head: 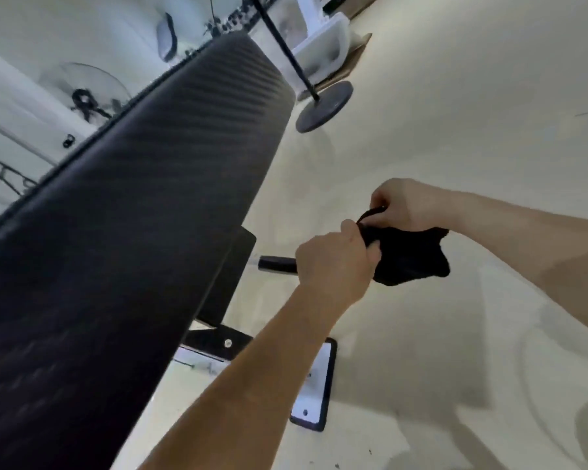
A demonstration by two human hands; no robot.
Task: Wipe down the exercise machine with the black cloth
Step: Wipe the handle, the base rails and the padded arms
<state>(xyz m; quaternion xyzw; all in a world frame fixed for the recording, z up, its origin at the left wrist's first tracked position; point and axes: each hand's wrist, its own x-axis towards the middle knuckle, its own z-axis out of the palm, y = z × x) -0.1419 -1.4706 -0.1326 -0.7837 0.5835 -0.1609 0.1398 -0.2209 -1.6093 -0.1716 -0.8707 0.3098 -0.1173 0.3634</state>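
The exercise machine's long black padded bench [133, 215] runs diagonally across the left half of the view. To its right, above the floor, both hands hold the black cloth [411, 256]. My left hand [333, 262] grips one bunched edge of it. My right hand [398, 205] pinches the upper edge just above. The rest of the cloth hangs down below my right wrist. A short black handle bar [275, 263] of the machine sticks out just left of my left hand. The cloth is off the bench pad.
The machine's white foot plate with black trim [314, 388] lies on the pale floor below my left forearm. A black pole on a round base [323, 106] stands at the back, beside white equipment [323, 45]. Pale floor [455, 130] stretches right.
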